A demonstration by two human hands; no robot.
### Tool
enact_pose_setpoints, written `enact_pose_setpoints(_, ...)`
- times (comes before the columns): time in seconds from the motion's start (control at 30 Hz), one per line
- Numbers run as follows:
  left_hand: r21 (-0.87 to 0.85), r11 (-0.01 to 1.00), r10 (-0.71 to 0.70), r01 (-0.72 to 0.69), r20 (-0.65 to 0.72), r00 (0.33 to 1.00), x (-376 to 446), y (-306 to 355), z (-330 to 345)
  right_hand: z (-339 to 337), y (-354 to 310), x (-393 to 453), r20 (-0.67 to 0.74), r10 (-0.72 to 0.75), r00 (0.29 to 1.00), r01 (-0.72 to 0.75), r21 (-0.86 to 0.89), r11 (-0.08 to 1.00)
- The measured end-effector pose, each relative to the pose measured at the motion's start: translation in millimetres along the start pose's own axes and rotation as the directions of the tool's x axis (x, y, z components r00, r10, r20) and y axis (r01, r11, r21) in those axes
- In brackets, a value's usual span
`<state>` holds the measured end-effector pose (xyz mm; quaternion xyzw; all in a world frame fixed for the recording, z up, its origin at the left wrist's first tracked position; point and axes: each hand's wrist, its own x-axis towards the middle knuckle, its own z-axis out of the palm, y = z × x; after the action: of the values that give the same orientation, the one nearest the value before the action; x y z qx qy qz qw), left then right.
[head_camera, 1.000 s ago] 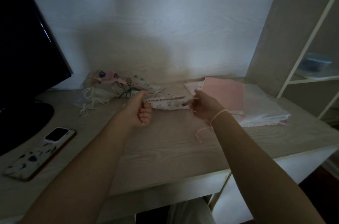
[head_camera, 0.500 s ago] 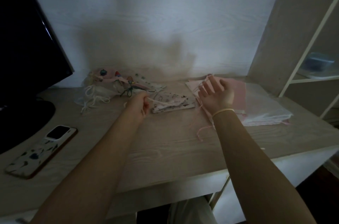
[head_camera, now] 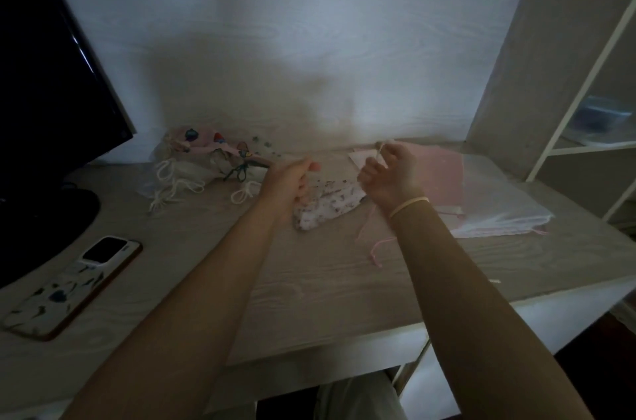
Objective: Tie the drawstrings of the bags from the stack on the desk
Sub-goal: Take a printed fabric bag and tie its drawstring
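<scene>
Left of centre: pile of tied bags [head_camera: 213,161] by the monitor [head_camera: 51,82]. Mid-frame: left hand [head_camera: 289,183] curled, gripping the floral drawstring bag [head_camera: 327,204] on the desk [head_camera: 327,282]. Right hand [head_camera: 390,175] pinching a thin drawstring [head_camera: 378,151], raised. Right: untied stack [head_camera: 481,199]. Best to keep both ends taut, cinch snug, then knot close to the fabric.

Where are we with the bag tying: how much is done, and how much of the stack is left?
Done: a pile of bags with knotted cords sits back left. In hand: the left hand holds the floral bag while the right hand pinches its drawstring up. Left: the flat stack on the right, several bags, count unclear.
</scene>
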<state>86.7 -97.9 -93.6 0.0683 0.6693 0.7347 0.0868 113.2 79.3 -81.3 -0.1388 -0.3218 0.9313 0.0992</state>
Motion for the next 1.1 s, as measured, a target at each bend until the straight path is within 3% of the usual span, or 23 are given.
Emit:
enact_pose_setpoints(0.1, 0.304, 0.953, 0.073, -0.009, -0.2, 0.977, 1, -8, -4, -10, 16, 5, -0.114, -0.058, 0.992, 0.008, -0.396, 0.918)
enact_pose_setpoints(0.2, 0.391, 0.92, 0.122, -0.031, -0.212, 0.97, 6, -19, -9, -10, 26, 3, -0.078, -0.175, 0.982, 0.091, -0.613, 0.785)
enact_pose_setpoints(0.3, 0.274, 0.962, 0.02, 0.007, -0.095, 0.995, 8, -17, -16, -4, 24, -3, 0.146, -0.143, 0.979, 0.204, -0.732, 0.65)
enact_pose_setpoints(0.4, 0.152, 0.983, -0.124, 0.104, 0.129, 0.984, 3, -6, -21, 5, 21, -10, 0.335, 0.02, 0.942, 0.281, -0.819, 0.5)
enact_pose_setpoints(0.5, 0.194, 0.968, -0.211, 0.161, 0.271, 0.939, -7, 5, -15, 13, 27, -14, 0.444, 0.189, 0.876, 0.335, -0.841, 0.424)
enact_pose_setpoints(0.57, 0.255, 0.953, -0.245, 0.166, 0.318, 0.916, -10, 8, -11, 14, 33, -13, 0.457, 0.188, 0.869, 0.362, -0.848, 0.387)
enact_pose_setpoints(0.63, 0.294, 0.944, -0.242, 0.149, 0.309, 0.92, -10, 8, -11, 12, 34, -14, 0.421, 0.152, 0.894, 0.321, -0.841, 0.435)
enact_pose_setpoints(0.73, 0.328, 0.942, -0.163, 0.067, 0.277, 0.947, -8, 7, -12, 1, 34, -10, 0.334, 0.108, 0.936, 0.196, -0.754, 0.627)
enact_pose_setpoints(0.83, 0.274, 0.962, -0.045, -0.014, 0.206, 0.978, -9, 6, -15, -9, 34, 1, 0.186, -0.05, 0.981, 0.163, -0.663, 0.73)
enact_pose_setpoints(0.9, 0.38, 0.923, -0.01, -0.059, 0.176, 0.984, -11, 5, -18, -13, 29, 7, 0.045, -0.159, 0.986, 0.156, -0.573, 0.805)
enact_pose_setpoints(1.0, 0.645, 0.761, -0.062, -0.068, 0.176, 0.982, -14, -2, -20, -15, 15, 9, -0.027, -0.225, 0.974, 0.18, -0.509, 0.842)
enact_pose_setpoints(1.1, 0.598, 0.801, -0.103, -0.001, 0.139, 0.985, -11, -10, -23, -5, 9, 2, 0.084, -0.191, 0.978, 0.204, -0.58, 0.789)
